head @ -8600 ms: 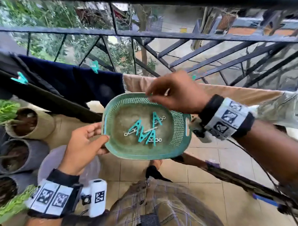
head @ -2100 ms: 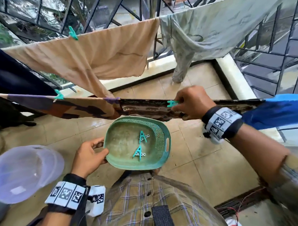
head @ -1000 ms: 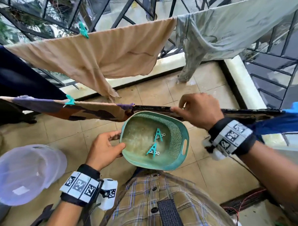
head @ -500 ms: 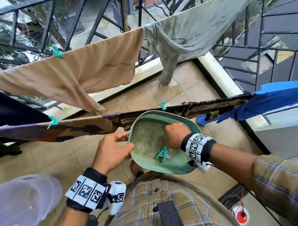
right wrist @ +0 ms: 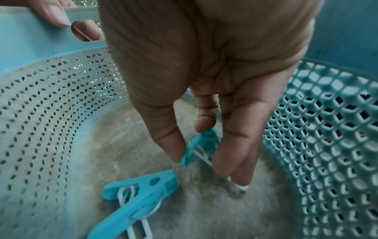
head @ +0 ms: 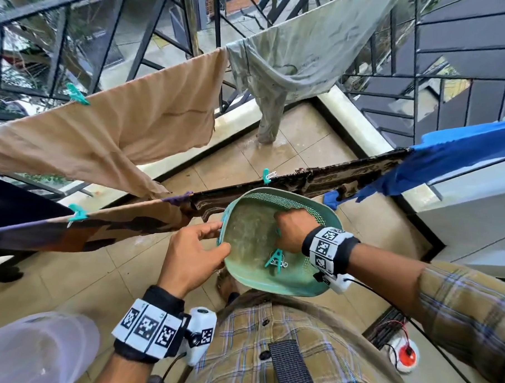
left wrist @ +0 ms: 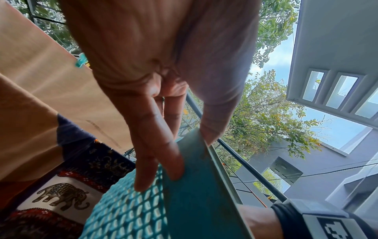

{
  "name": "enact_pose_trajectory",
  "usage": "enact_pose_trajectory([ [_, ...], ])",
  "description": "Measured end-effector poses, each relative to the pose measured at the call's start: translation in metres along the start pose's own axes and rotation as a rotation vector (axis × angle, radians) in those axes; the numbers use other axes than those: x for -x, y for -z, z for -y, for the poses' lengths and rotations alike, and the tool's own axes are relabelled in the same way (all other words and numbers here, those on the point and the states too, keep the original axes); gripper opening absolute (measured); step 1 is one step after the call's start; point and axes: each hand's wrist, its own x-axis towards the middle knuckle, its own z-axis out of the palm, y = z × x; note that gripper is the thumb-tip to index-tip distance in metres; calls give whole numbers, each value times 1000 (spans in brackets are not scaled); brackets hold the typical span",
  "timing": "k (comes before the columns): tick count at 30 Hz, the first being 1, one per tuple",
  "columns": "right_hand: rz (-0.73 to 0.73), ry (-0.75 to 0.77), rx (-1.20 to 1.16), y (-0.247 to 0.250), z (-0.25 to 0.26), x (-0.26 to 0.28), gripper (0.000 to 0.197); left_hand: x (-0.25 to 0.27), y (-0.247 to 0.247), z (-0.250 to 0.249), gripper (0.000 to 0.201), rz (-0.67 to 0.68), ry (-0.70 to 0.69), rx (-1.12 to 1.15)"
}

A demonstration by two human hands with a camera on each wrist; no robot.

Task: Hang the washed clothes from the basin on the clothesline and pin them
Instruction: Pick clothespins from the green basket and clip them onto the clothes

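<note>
My left hand (head: 198,248) grips the rim of a green perforated basket (head: 308,286), thumb inside and fingers (left wrist: 155,161) under it. Inside the basket, my right hand (head: 290,230) pinches a teal clothespin (right wrist: 199,145) between thumb and fingers (right wrist: 235,145). A second teal clothespin (head: 276,259) (right wrist: 139,190) lies loose on the basket floor. Just beyond the basket a dark patterned cloth (head: 333,177) hangs on the near line, held by a teal pin (head: 266,176). A tan cloth (head: 118,133) and a grey garment (head: 294,57) hang on the far line.
A blue cloth (head: 455,154) hangs at the right on the near line. A brown patterned cloth (head: 99,228) with a pin (head: 76,214) hangs at the left. A pale basin (head: 33,349) sits on the tiled floor, lower left. Black metal railing (head: 142,27) closes the balcony.
My right hand left the pin on the dark cloth, dropped into the basket and took hold of one of the two clothespins. The left hand keeps holding the basket.
</note>
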Motion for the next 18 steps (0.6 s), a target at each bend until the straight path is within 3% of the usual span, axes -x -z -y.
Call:
enact_pose_trajectory([
  [4,-70,-4,-122,6,1,10,19,-3,-5,3,48,37,27,26],
  [10,-189,121,-310,15,-9,43,19,-10,-22,5,56,61,42,-29],
  [15,-262,183,-390,11,-47,72,19,-20,-44,-9,52,98,52,-47],
  [18,-334,192,-468,6,-83,91,21,-26,-66,-24,37,119,40,-52],
])
